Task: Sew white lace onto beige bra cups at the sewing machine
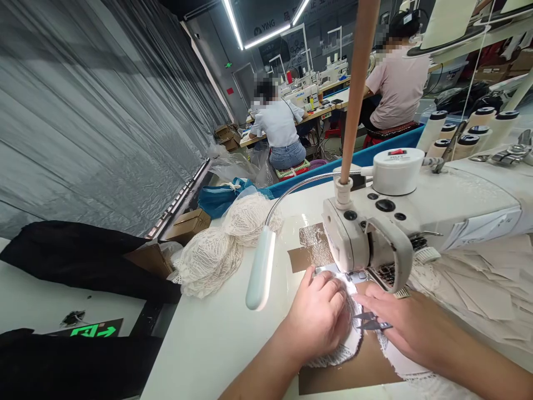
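My left hand [320, 311] lies curled over a white lace fabric piece [353, 345], gripping it at the front of the sewing machine [350, 239]. The piece has a pale, smooth edge and reaches under the machine head. My right hand [402, 325] holds small dark thread snips [370, 321], blades pointing left towards the lace piece. Its index finger stretches to the fabric's edge beside the presser area. The needle is hidden behind the head. Another lace-edged white piece [402, 358] lies under my right wrist.
Piles of lace cups [208, 261] sit left of a lamp [261, 269] on a bendy neck. Pale cut pieces [478, 289] cover the table right of the machine. Thread cones [466, 145] stand behind it. Two people [278, 122] sit at machines beyond a blue-edged trough.
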{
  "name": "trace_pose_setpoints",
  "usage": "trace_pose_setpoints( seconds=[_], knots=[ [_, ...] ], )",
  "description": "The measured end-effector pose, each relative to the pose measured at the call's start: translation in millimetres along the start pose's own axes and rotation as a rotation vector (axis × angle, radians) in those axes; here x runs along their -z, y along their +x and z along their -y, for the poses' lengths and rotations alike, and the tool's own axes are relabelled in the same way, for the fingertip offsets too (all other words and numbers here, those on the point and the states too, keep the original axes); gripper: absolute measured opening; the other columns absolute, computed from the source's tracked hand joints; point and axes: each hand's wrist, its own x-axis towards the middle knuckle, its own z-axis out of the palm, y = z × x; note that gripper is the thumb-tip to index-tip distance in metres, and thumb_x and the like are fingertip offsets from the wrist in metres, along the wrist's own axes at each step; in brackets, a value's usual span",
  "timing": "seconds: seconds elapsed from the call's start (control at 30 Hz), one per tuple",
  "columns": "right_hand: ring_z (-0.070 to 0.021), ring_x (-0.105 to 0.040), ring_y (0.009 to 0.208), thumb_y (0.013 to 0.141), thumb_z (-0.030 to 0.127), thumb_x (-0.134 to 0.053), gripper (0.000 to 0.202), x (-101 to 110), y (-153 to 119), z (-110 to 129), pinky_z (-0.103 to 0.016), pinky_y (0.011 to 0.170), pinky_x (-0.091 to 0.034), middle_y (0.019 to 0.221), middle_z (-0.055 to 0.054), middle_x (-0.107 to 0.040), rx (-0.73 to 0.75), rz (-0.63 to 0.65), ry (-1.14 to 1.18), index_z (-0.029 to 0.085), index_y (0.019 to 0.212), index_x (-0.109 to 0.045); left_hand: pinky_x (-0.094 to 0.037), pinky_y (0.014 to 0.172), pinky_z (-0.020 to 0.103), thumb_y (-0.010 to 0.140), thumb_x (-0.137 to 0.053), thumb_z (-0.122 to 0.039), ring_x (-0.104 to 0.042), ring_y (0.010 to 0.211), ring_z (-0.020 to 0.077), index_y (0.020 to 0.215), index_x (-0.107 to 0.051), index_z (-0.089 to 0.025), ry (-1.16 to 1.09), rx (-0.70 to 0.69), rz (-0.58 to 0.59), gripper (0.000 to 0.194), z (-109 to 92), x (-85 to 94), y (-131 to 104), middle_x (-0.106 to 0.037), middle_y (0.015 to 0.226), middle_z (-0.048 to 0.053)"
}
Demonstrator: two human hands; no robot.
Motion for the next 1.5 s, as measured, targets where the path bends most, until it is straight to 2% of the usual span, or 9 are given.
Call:
trace_pose_setpoints(
  seconds=[0.13,0.33,0.57,0.77,0.9,1.03,1.23,1.33,1.5],
  knots=[
    [-0.0166,-0.06,0.069,0.076,0.009,-0.042,0.044,0,1,1,-0.024,0.051,-0.037,0.108,-0.004,-0.064,0.008,-0.053,0.043,0.028,0.112,-0.057,-0.034,0.102,0.053,0.089,-0.049,-0.023,-0.057,0.097,0.0247,0.103,-0.063,-0.015,0.038,0.024,-0.02,0.021,2,-2.6,1,-0.066,0.098,0.011],
    [-0.0166,-0.057,0.062,0.073,0.01,-0.043,0.038,-6,-1,-4,-0.026,0.048,-0.033,0.101,-0.005,-0.066,0.049,-0.054,-0.019,0.025,0.103,-0.06,-0.028,0.106,0.056,0.091,-0.047,-0.023,-0.055,0.108,0.0287,0.11,-0.062,-0.014,0.06,0.011,-0.016,0.026,3,-3.9,-1,-0.066,0.107,0.012],
    [-0.0138,-0.049,0.052,0.072,0.012,-0.044,0.036,-7,-3,-4,-0.027,0.043,-0.027,0.102,-0.004,-0.067,0.08,-0.113,-0.07,0.025,0.1,-0.063,-0.035,0.102,0.049,0.088,-0.048,-0.021,-0.056,0.108,0.0245,0.116,-0.06,-0.014,-0.008,-0.079,0.036,0.031,4,-2.3,-2,-0.066,0.118,0.012],
    [-0.0178,-0.059,0.062,0.07,0.01,-0.042,0.055,-16,-2,-8,-0.027,0.045,-0.035,0.111,-0.005,-0.068,0.049,-0.16,-0.095,0.025,0.121,-0.058,-0.037,0.1,0.048,0.086,-0.05,-0.022,-0.056,0.11,0.0262,0.123,-0.057,-0.014,-0.023,-0.052,0.044,0.039,7,-7.9,-4,-0.063,0.124,0.013],
    [-0.0194,-0.062,0.07,0.071,0.009,-0.043,0.052,-15,-3,-11,-0.027,0.051,-0.041,0.099,-0.003,-0.07,-0.02,-0.114,-0.069,0.028,0.115,-0.061,-0.039,0.097,0.047,0.086,-0.049,-0.02,-0.056,0.108,0.0264,0.123,-0.057,-0.013,-0.029,-0.026,0.034,0.038,8,-10.7,-5,-0.062,0.126,0.012],
    [-0.0213,-0.064,0.076,0.078,0.014,-0.041,0.042,-11,-5,-14,-0.03,0.062,-0.048,0.091,-0.003,-0.071,-0.061,-0.162,0.0,0.027,0.113,-0.062,-0.041,0.096,0.046,0.089,-0.045,-0.019,-0.055,0.111,0.0266,0.12,-0.058,-0.012,-0.039,-0.024,0.037,0.034,7,-8.8,-5,-0.062,0.125,0.012],
    [-0.0211,-0.064,0.072,0.085,0.016,-0.037,0.034,-8,-6,-17,-0.029,0.059,-0.047,0.08,-0.004,-0.07,-0.071,-0.181,0.045,0.023,0.103,-0.064,-0.044,0.093,0.042,0.089,-0.046,-0.02,-0.055,0.106,0.0235,0.117,-0.06,-0.013,-0.062,-0.032,0.043,0.031,6,-3.5,-4,-0.063,0.118,0.012],
    [-0.0202,-0.064,0.071,0.086,0.016,-0.036,0.034,-5,-6,-16,-0.029,0.059,-0.047,0.08,-0.003,-0.07,-0.08,-0.179,0.084,0.023,0.105,-0.064,-0.045,0.091,0.041,0.09,-0.047,-0.02,-0.056,0.105,0.0229,0.118,-0.059,-0.014,-0.071,-0.02,0.032,0.031,6,-3.1,-4,-0.063,0.117,0.012],
    [-0.0197,-0.062,0.065,0.087,0.02,-0.038,0.032,5,-3,-9,-0.029,0.057,-0.044,0.073,0.0,-0.067,-0.134,-0.071,0.128,0.029,0.103,-0.065,-0.044,0.093,0.041,0.092,-0.046,-0.026,-0.055,0.105,0.0247,0.118,-0.06,-0.014,-0.127,0.019,0.011,0.032,6,-6.1,-8,-0.062,0.12,0.012]
  ],
)
